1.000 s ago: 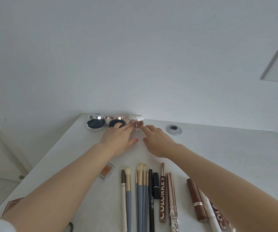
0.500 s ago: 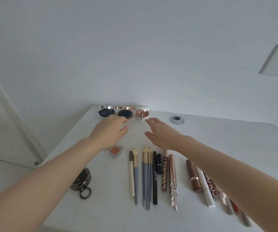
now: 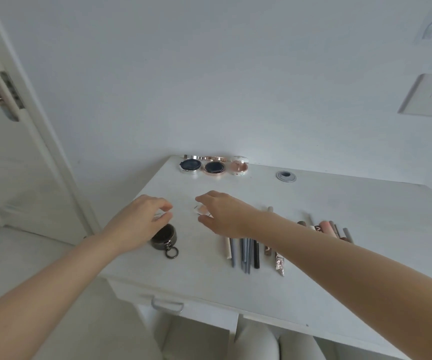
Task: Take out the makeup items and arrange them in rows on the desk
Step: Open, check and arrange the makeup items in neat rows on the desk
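The desk (image 3: 339, 229) carries everything, so places here are told from its back edge by the wall. Three open round compacts (image 3: 213, 166) sit in a tight row right against that edge, touching or nearly so. Nearer the person lies a long row of brushes and pencils (image 3: 247, 252), side by side; about nine show clearly and more are hidden under the right forearm, so the full count cannot be told. One dark round tin with a ring (image 3: 164, 239) stands well forward of the back edge, partly under the left hand (image 3: 137, 224).

The left hand hovers with fingers loosely curled and thumb close to them — whether they pinch something small cannot be told through the blur. The right hand (image 3: 225, 214) hangs spread and relaxed over a small square pan (image 3: 202, 209), which shows only in part between its fingers; it grips nothing.

Risks, as I judge them: the right forearm crosses low over the brush row, so a sideways sweep could roll the thin handles out of line. The left wrist sits just above the tin — a careless drop could knock it toward the front edge. The small pan is flat and slick, and a poor pinch could flip it.
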